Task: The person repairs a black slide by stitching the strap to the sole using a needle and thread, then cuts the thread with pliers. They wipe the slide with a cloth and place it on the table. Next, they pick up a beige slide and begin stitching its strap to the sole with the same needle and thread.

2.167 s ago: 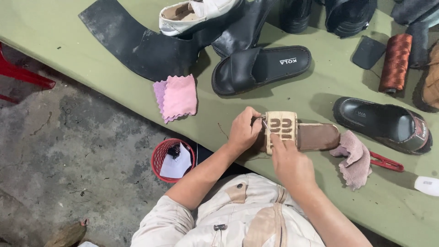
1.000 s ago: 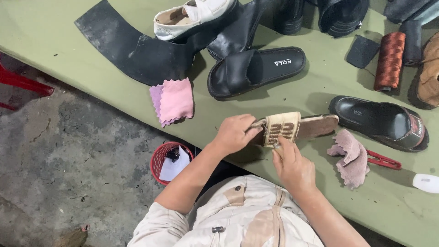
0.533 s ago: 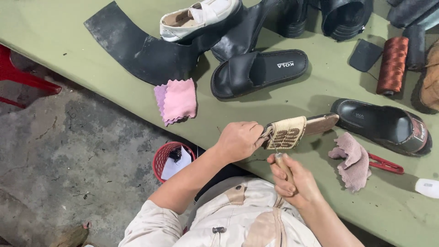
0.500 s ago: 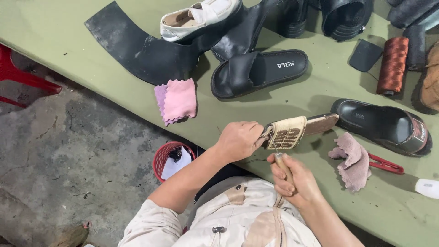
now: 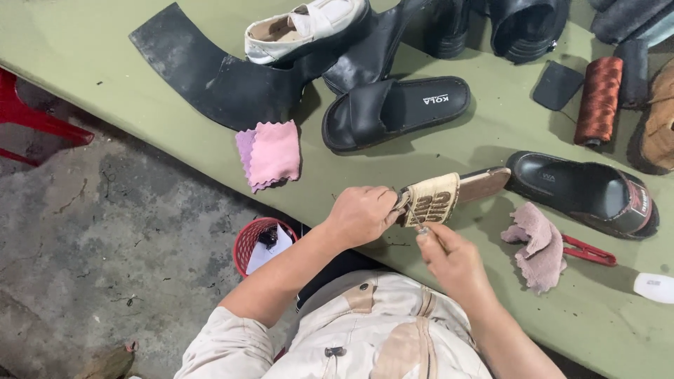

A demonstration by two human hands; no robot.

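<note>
The tan sandal (image 5: 449, 195) sits at the near edge of the green worktop (image 5: 393, 161), lifted slightly off it and gripped at its strap end by the left hand (image 5: 361, 214), whose fingers are curled tight around it. The right hand (image 5: 453, 260) is closed just beneath the strap, thumb and fingertips pinched on what seems to be a thin needle or thread, though it is too small to tell which. The sandal has a wide beige woven strap with dark brown lettering across it, and a smooth brown insole that pokes out toward the right.

Close by on the right lies a black slipper (image 5: 586, 193), its toe nearly touching the sandal's insole, and a crumpled dusty-pink rag (image 5: 537, 242) rests over a red-handled tool (image 5: 590, 251). Farther back a black slide (image 5: 393, 112) lies just beside a folded pink cloth (image 5: 270, 154). Behind those a large curved black rubber sheet (image 5: 203, 67) spreads under a white shoe (image 5: 302, 27). A spool of rust-brown thread (image 5: 598, 100) and a small dark patch (image 5: 557, 84) lie toward the far right. Below the worktop edge a red basket (image 5: 247, 242) stands on the concrete floor (image 5: 105, 245), partly hidden by the left forearm
</note>
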